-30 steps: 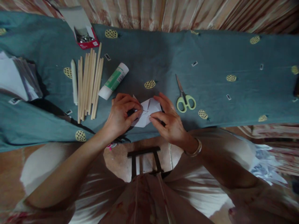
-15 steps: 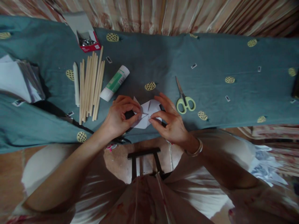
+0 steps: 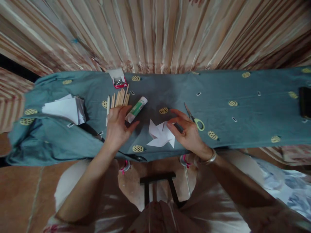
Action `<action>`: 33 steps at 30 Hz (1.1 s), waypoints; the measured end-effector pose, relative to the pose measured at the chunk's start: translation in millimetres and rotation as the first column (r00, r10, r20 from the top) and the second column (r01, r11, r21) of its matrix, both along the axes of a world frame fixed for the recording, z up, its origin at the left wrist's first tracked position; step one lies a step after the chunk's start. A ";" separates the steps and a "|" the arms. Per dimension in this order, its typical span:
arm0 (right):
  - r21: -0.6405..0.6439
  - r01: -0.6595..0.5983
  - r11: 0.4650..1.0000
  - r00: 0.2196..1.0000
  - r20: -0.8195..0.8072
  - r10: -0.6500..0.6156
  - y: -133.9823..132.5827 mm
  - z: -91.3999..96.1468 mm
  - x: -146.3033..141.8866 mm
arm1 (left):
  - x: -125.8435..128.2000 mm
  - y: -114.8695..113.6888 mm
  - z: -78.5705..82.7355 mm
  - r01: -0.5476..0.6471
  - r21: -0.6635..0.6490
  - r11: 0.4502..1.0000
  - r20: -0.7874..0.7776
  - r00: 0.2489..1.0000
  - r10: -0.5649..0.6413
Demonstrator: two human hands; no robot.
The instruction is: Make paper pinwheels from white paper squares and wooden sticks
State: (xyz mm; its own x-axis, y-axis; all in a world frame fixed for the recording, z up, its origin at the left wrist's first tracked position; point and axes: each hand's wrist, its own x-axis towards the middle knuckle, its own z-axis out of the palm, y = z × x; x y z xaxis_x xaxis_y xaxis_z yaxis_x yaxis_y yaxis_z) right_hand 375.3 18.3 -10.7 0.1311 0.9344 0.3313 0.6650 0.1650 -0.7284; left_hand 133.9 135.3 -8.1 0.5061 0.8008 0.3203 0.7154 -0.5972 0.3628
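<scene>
A white paper pinwheel (image 3: 159, 137) with pointed blades is in front of me, over the green cloth. My right hand (image 3: 188, 131) pinches its upper right edge between thumb and finger, while the other fingers are raised. To the left, my left hand (image 3: 118, 124) is off the paper, its thumb and fingers apart and nothing in it. A glue stick (image 3: 136, 109) with a green label lies just beyond that hand. Thin wooden sticks (image 3: 120, 97) are partly covered by the same hand. Scissors (image 3: 194, 119) with light green handles rest beyond my right hand.
An open red and white box (image 3: 119, 82) of small metal pieces stands at the back. A white candle-like stick (image 3: 108, 108) lies beside the wooden sticks. Paper is stacked (image 3: 64, 109) at left. A dark object (image 3: 305, 102) sits at the far right, and a curtain (image 3: 157, 38) hangs behind.
My left hand has let go of the paper and moved left towards the sticks and glue. The right hand stays at the paper, whose pinwheel shape now shows. The view has tilted upward.
</scene>
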 end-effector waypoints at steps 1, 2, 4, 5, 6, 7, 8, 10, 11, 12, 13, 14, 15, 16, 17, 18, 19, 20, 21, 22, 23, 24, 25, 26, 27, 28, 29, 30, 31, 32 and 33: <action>0.007 0.004 1.000 1.000 -0.003 -0.004 2.4 -0.7 -0.7 | -0.9 3.3 -2.6 0.002 -0.017 1.000 -0.049 0.999 -0.003; 0.018 0.005 1.000 1.000 -0.002 -0.005 4.6 -1.6 -1.9 | -0.9 6.3 -5.2 0.006 -0.040 0.999 -0.082 0.997 -0.009; 0.039 0.008 0.999 1.000 0.001 -0.008 8.4 -3.0 -4.9 | 0.3 11.1 -9.2 -0.010 -0.085 0.996 -0.100 0.995 0.001; 0.048 0.009 0.999 1.000 -0.001 -0.009 10.0 -3.2 -6.3 | 1.2 12.7 -10.0 -0.024 -0.104 0.994 -0.085 0.996 0.015; 0.055 0.008 0.998 1.000 -0.005 -0.008 11.4 -2.8 -7.6 | 2.3 13.5 -9.9 -0.040 -0.120 0.992 -0.048 0.998 0.035; 0.057 0.006 0.998 1.000 -0.014 -0.005 12.5 -1.7 -8.6 | 3.6 13.3 -9.0 -0.053 -0.146 0.988 0.011 0.998 0.056; 0.052 0.007 0.999 0.999 -0.034 -0.005 13.5 -0.1 -9.2 | 5.3 11.8 -7.4 -0.057 -0.193 0.979 0.095 0.992 0.077; 0.009 0.018 1.000 0.992 -0.123 -0.017 15.1 4.5 -10.3 | 10.4 4.8 -2.6 -0.014 -0.351 0.936 0.323 0.937 0.135; -0.022 0.016 1.000 0.978 -0.205 -0.021 15.6 7.3 -10.9 | 14.1 -0.6 0.4 0.048 -0.449 0.892 0.436 0.883 0.172; -0.055 -0.004 0.999 0.950 -0.312 -0.013 16.0 10.2 -11.9 | 18.3 -7.0 3.7 0.129 -0.534 0.835 0.535 0.817 0.216; -0.083 -0.043 0.996 0.902 -0.431 0.003 16.1 13.2 -13.2 | 23.0 -14.0 7.2 0.226 -0.602 0.766 0.601 0.760 0.248; -0.102 -0.096 0.990 0.836 -0.549 0.024 15.8 16.2 -15.0 | 27.9 -21.3 11.0 0.312 -0.643 0.700 0.642 0.718 0.269; -0.115 -0.153 0.981 0.759 -0.650 0.043 15.3 19.2 -17.0 | 32.5 -28.5 14.8 0.384 -0.662 0.644 0.670 0.689 0.278; -0.127 -0.206 0.970 0.685 -0.727 0.050 14.5 22.2 -19.1 | 36.6 -35.1 18.5 0.449 -0.680 0.580 0.679 0.684 0.266; -0.143 -0.247 0.958 0.625 -0.780 0.045 13.4 25.0 -21.1 | 39.8 -40.7 21.8 0.492 -0.689 0.533 0.685 0.683 0.254; -0.162 -0.274 0.948 0.584 -0.811 0.030 12.3 27.5 -22.6 | 41.9 -45.1 24.6 0.521 -0.695 0.496 0.686 0.688 0.238; -0.178 -0.283 0.942 0.563 -0.827 0.012 11.2 29.6 -23.4 | 42.7 -48.1 26.7 0.534 -0.702 0.472 0.680 0.699 0.221; -0.189 -0.276 0.942 0.556 -0.831 -0.004 10.3 31.4 -23.0 | 42.3 -49.5 27.7 0.533 -0.709 0.462 0.670 0.713 0.205; -0.195 -0.254 0.947 0.559 -0.829 -0.021 9.8 32.8 -21.3 | 40.7 -49.3 27.7 0.523 -0.715 0.464 0.656 0.731 0.188; -0.195 -0.216 0.957 0.568 -0.822 -0.040 9.6 33.8 -18.4 | 38.1 -47.8 26.6 0.503 -0.720 0.478 0.637 0.752 0.169; -0.192 -0.168 0.967 0.577 -0.815 -0.062 9.7 34.5 -14.2 | 34.8 -44.9 24.2 0.473 -0.721 0.506 0.613 0.775 0.150; -0.189 -0.116 0.975 0.584 -0.807 -0.087 10.0 35.0 -9.2 | 31.0 -41.1 20.9 0.434 -0.712 0.552 0.586 0.801 0.126; -0.188 -0.069 0.980 0.592 -0.798 -0.112 10.2 35.1 -3.9 | 27.2 -36.5 16.7 0.388 -0.689 0.613 0.552 0.828 0.096; -0.192 -0.035 0.981 0.604 -0.786 -0.132 10.1 34.7 1.0 | 23.6 -31.7 12.0 0.336 -0.643 0.688 0.512 0.857 0.060; -0.202 -0.017 0.979 0.627 -0.765 -0.147 9.5 33.9 5.1 | 20.6 -27.0 7.1 0.288 -0.576 0.765 0.456 0.890 0.008; -0.215 -0.016 0.976 0.658 -0.738 -0.152 8.2 32.3 7.9 | 18.3 -22.7 2.4 0.257 -0.495 0.830 0.390 0.919 -0.051; -0.231 -0.029 0.972 0.693 -0.706 -0.147 6.2 30.1 9.2 | 16.9 -19.3 -1.8 0.258 -0.417 0.872 0.335 0.935 -0.117; -0.250 -0.047 0.967 0.732 -0.667 -0.137 3.5 27.3 9.1 | 16.4 -17.1 -5.0 0.274 -0.349 0.896 0.285 0.942 -0.177; -0.268 -0.059 0.962 0.771 -0.625 -0.127 0.3 23.9 8.0 | 16.7 -16.1 -7.0 0.295 -0.290 0.910 0.247 0.942 -0.227; -0.284 -0.059 0.957 0.808 -0.577 -0.121 -3.2 20.4 6.2 | 17.7 -16.4 -7.8 0.316 -0.240 0.918 0.220 0.939 -0.265; -0.297 -0.045 0.954 0.845 -0.521 -0.122 -6.8 16.9 4.3 | 19.1 -17.9 -7.3 0.333 -0.198 0.922 0.200 0.935 -0.294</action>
